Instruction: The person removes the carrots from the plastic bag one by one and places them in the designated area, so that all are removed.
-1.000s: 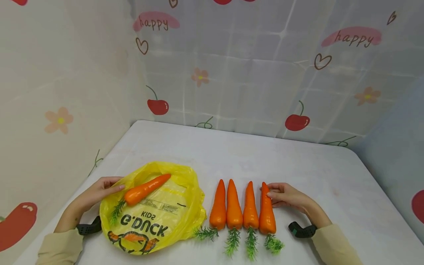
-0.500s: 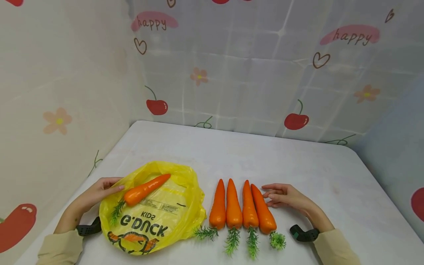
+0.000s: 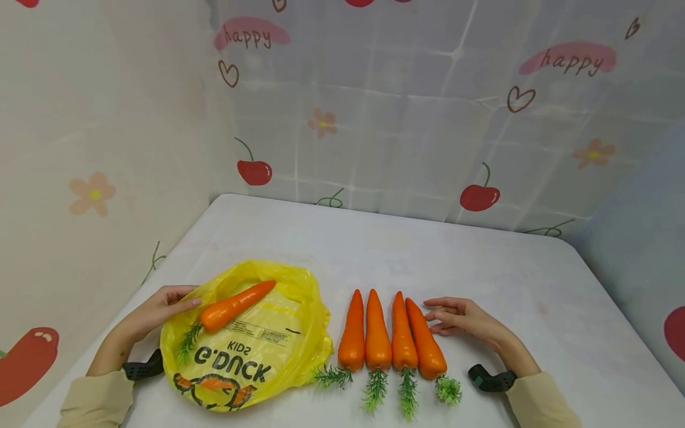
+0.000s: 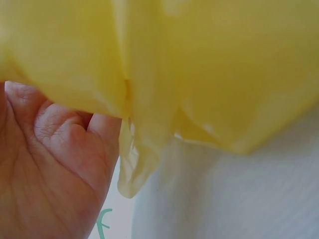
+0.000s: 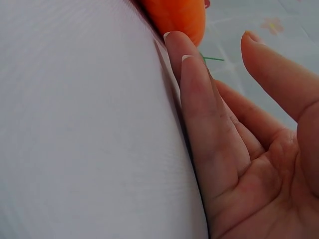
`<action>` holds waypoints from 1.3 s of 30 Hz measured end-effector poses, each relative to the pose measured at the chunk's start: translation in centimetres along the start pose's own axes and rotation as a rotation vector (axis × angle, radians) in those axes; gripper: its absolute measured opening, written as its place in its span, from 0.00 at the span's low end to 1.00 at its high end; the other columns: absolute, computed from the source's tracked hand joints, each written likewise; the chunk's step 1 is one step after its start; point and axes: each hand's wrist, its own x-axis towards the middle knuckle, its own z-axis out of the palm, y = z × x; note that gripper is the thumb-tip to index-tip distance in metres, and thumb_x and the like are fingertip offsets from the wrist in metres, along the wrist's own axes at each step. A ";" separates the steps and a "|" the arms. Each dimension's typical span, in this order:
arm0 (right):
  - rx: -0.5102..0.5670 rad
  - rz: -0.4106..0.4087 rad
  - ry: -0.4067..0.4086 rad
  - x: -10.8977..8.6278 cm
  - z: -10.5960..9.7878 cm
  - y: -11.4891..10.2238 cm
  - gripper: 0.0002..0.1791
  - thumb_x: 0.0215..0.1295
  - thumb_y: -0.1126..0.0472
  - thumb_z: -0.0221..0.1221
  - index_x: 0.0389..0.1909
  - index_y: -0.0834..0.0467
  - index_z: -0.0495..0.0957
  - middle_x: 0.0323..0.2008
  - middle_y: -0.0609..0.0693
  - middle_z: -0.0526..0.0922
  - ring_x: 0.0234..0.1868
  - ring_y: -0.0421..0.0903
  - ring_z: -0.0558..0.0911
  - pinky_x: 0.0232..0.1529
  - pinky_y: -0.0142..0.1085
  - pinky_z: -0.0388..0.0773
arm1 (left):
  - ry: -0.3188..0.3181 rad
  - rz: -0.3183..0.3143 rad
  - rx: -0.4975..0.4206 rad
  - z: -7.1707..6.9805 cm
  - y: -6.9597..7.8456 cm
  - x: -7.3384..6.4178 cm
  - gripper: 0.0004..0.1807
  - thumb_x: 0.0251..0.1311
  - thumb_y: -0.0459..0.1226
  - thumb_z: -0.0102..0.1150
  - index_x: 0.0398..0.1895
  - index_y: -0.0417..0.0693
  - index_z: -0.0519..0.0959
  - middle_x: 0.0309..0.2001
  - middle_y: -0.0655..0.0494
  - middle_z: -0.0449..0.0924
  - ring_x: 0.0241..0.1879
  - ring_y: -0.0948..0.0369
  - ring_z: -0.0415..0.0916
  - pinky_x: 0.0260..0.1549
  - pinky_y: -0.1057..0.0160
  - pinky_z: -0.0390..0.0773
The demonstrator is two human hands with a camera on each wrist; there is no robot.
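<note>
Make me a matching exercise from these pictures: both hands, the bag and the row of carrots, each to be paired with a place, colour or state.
Column one
1. left hand
2. row of four carrots
3. right hand
4. plastic bag

Column two
A. yellow, with dark lettering
B. gripping the edge of the plastic bag
C. holding nothing, fingers loosely extended
D. between the plastic bag and the right hand

Right pairs: 1-B, 2-D, 3-C, 4-A
</note>
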 end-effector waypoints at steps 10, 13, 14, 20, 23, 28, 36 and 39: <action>0.009 0.022 0.000 -0.2 -0.3 0.3 0.25 0.68 0.57 0.44 0.62 0.67 0.58 0.48 0.60 0.75 0.45 0.53 0.78 0.44 0.40 0.74 | -0.018 0.021 -0.006 -0.1 -0.1 0.1 0.20 0.64 0.36 0.45 0.56 0.32 0.67 0.44 0.63 0.78 0.40 0.63 0.76 0.37 0.64 0.76; 0.006 0.017 -0.030 -0.3 -0.5 0.1 0.25 0.69 0.58 0.42 0.62 0.67 0.58 0.49 0.60 0.75 0.46 0.53 0.77 0.45 0.39 0.74 | -0.010 0.009 0.000 -0.1 -0.1 0.1 0.21 0.64 0.36 0.45 0.56 0.32 0.67 0.44 0.63 0.78 0.40 0.63 0.76 0.37 0.64 0.76; 0.003 0.018 -0.039 -0.3 -0.6 0.0 0.25 0.69 0.58 0.42 0.62 0.67 0.57 0.49 0.60 0.74 0.47 0.53 0.77 0.45 0.39 0.74 | -0.009 0.006 0.002 -0.1 -0.1 0.1 0.21 0.64 0.37 0.45 0.56 0.32 0.67 0.44 0.63 0.78 0.40 0.63 0.76 0.37 0.64 0.76; -0.049 0.012 -0.061 -0.5 -1.4 -0.9 0.25 0.69 0.58 0.42 0.63 0.66 0.57 0.52 0.61 0.73 0.50 0.51 0.76 0.49 0.37 0.71 | -0.010 0.011 0.002 -0.1 -0.1 0.1 0.21 0.64 0.36 0.45 0.56 0.32 0.67 0.44 0.61 0.78 0.39 0.62 0.76 0.37 0.64 0.76; -0.081 0.004 -0.049 -0.6 -1.8 -1.5 0.25 0.69 0.58 0.42 0.63 0.64 0.57 0.54 0.60 0.72 0.51 0.49 0.75 0.50 0.36 0.71 | -0.018 0.011 -0.004 -0.1 -0.2 0.1 0.21 0.64 0.36 0.44 0.56 0.32 0.67 0.44 0.62 0.78 0.39 0.62 0.76 0.37 0.63 0.77; -0.070 -0.046 -0.040 -0.5 -2.4 -2.5 0.24 0.70 0.59 0.40 0.64 0.65 0.55 0.56 0.64 0.68 0.52 0.47 0.74 0.49 0.33 0.71 | -0.023 0.013 -0.015 -0.1 -0.1 0.2 0.21 0.64 0.36 0.44 0.56 0.32 0.67 0.44 0.60 0.78 0.38 0.60 0.76 0.36 0.62 0.77; -0.047 -0.151 -0.078 0.1 -2.3 -4.1 0.23 0.70 0.60 0.39 0.64 0.64 0.56 0.57 0.69 0.63 0.53 0.48 0.73 0.50 0.32 0.70 | -0.019 0.020 0.003 -0.1 -0.3 0.2 0.21 0.64 0.36 0.45 0.56 0.33 0.67 0.46 0.61 0.78 0.42 0.63 0.75 0.39 0.66 0.75; -0.035 -0.195 -0.102 0.4 -1.9 -5.0 0.22 0.70 0.62 0.39 0.63 0.61 0.58 0.57 0.69 0.63 0.54 0.49 0.72 0.51 0.33 0.69 | -0.018 0.018 0.005 -0.1 -0.3 0.1 0.21 0.64 0.36 0.45 0.56 0.33 0.67 0.46 0.61 0.78 0.42 0.64 0.75 0.39 0.66 0.75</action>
